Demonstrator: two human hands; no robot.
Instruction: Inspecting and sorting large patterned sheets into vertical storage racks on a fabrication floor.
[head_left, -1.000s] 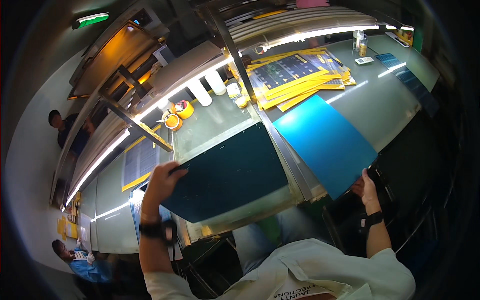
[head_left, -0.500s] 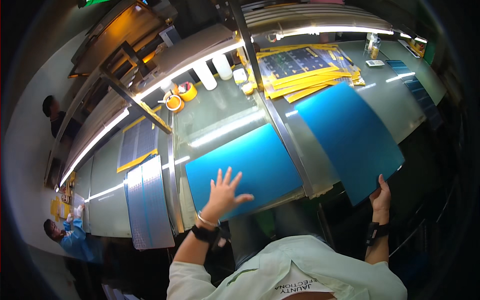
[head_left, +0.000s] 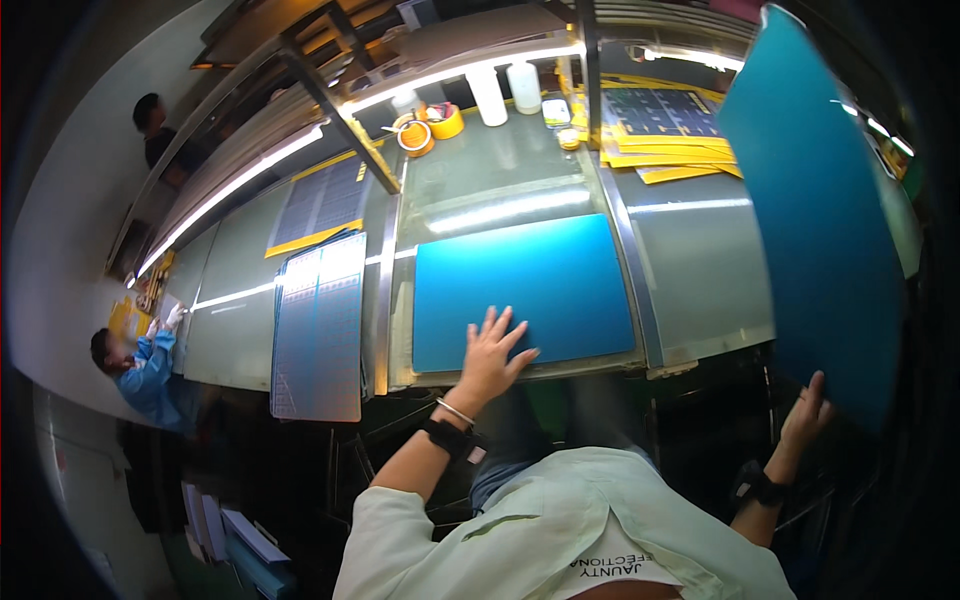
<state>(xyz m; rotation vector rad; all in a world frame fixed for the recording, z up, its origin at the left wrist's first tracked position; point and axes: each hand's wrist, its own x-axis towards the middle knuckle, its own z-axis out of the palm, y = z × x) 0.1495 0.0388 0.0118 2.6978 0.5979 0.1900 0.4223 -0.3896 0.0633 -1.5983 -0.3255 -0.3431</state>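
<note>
A flat blue sheet [head_left: 530,270] lies on the glass-topped table in front of me. My left hand [head_left: 494,350] is over its near edge with fingers spread, and seems to rest on it. At the right, my right hand [head_left: 804,415] grips the lower edge of a second blue sheet [head_left: 815,220], thumb on the near face. This sheet stands up tilted on end, its upper part reaching toward the lamp. The fingers behind it are hidden.
A stack of patterned panels [head_left: 320,330] overhangs the table's front edge at left. Yellow-edged films [head_left: 665,135] lie back right. Orange tape rolls [head_left: 414,138] and white bottles [head_left: 487,97] stand behind. Metal posts [head_left: 340,115] carry the lit shelf. A person in blue [head_left: 150,375] works far left.
My right hand has swung its blue sheet up and to the right, off the table area. My left hand has come down toward the near edge of the lying sheet. The view has turned.
</note>
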